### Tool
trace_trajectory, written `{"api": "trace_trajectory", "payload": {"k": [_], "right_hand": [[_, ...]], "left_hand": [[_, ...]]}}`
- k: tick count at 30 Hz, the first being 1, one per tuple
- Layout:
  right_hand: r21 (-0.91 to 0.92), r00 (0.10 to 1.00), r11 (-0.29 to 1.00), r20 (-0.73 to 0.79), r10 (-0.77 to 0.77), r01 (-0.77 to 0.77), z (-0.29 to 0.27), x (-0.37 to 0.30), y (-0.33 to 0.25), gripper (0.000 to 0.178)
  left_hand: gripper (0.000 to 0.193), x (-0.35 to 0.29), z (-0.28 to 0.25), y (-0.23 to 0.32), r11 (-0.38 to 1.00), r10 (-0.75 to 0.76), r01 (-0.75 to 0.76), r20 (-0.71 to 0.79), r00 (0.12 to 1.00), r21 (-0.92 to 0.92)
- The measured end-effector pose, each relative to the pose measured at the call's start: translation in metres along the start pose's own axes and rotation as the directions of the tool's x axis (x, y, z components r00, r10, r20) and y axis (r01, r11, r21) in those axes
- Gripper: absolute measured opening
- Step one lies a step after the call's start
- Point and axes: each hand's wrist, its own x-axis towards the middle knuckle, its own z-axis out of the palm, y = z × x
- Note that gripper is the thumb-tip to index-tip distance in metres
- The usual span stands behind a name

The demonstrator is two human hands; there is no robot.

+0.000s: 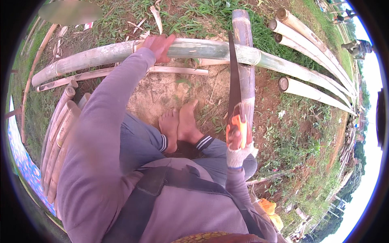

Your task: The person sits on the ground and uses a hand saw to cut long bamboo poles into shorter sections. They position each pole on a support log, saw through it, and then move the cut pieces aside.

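Observation:
A long green-grey bamboo pole point(198, 48) lies crosswise in front of me, resting over another bamboo log point(243, 32) that runs away from me. My left hand point(159, 47) is bare and lies over the crosswise pole, its fingers curled round the far side. In my right hand point(238, 146), which wears a whitish glove with bare fingertips, is the orange handle of a handsaw point(234, 77). Its dark blade points away from me and meets the crosswise pole just left of where the two bamboos cross. Whether the teeth have entered the bamboo cannot be made out.
Cut bamboo poles point(312, 44) lie at the far right, and more point(60, 137) are stacked at my left. A thinner bamboo piece point(178, 70) lies nearer me. My bare feet point(178, 121) rest on sawdust-strewn soil. A person point(360, 47) is at the far right.

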Motion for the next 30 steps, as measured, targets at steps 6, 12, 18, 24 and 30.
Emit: {"api": "trace_trajectory", "payload": {"k": [6, 12, 18, 24, 30], "right_hand": [[0.137, 0.985, 0.975, -0.03, -0.172, 0.175, 0.035, 0.043, 0.005, 0.056], [0.067, 0.986, 0.984, -0.024, -0.166, 0.167, 0.081, 0.162, -0.037, 0.043], [0.087, 0.97, 0.966, -0.017, -0.244, 0.244, 0.081, 0.142, -0.005, 0.035], [0.079, 0.986, 0.983, -0.023, -0.166, 0.167, 0.081, 0.171, -0.064, 0.028], [-0.144, 0.953, 0.955, -0.125, -0.277, 0.258, 0.064, 0.157, -0.011, 0.029]], "left_hand": [[0.074, -0.005, 0.001, 0.006, 0.999, -0.041, 0.041, 0.013, 0.999, -0.006], [0.081, 0.001, -0.008, 0.011, 0.997, -0.071, 0.073, 0.067, 0.995, -0.034], [0.101, 0.003, 0.012, -0.001, 0.998, -0.042, 0.035, -0.138, 0.99, -0.053], [0.094, 0.004, -0.005, 0.006, 0.996, -0.05, 0.052, 0.02, 0.999, -0.078], [0.088, 0.011, -0.005, 0.016, 0.999, -0.01, 0.01, 0.0, 1.0, -0.04]]}}
